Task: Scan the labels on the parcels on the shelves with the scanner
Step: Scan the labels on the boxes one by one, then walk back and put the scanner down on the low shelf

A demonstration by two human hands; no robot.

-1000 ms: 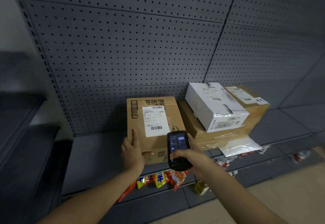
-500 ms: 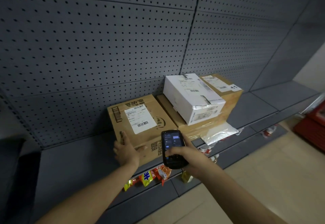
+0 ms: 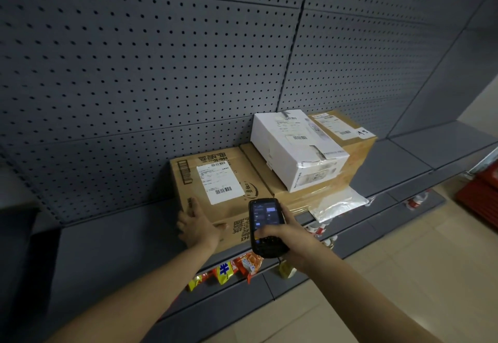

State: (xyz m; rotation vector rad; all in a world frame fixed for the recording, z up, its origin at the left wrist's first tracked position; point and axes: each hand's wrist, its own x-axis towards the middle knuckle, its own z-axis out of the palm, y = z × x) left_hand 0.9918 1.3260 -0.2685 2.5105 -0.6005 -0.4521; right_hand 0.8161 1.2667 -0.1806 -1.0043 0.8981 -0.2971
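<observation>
Left hand (image 3: 198,225) flat, fingers spread, pressing near-left corner of brown parcel (image 3: 221,197) on grey shelf (image 3: 113,240); white label (image 3: 219,182) on top. Right hand (image 3: 287,237) wrapped around black scanner (image 3: 265,226), thumb on keypad, just right of that parcel. Far right: white box (image 3: 296,148) stacked on another brown parcel (image 3: 347,137).

A single wide-angle view looks from the person's head, forward and down along both forearms. It faces the grey pegboard wall (image 3: 161,73) at a slant, close enough that the shelf (image 3: 113,237) and its parcels fill the middle. Floor tiles (image 3: 404,275) show at lower right. Straight lines bow toward the edges.
</observation>
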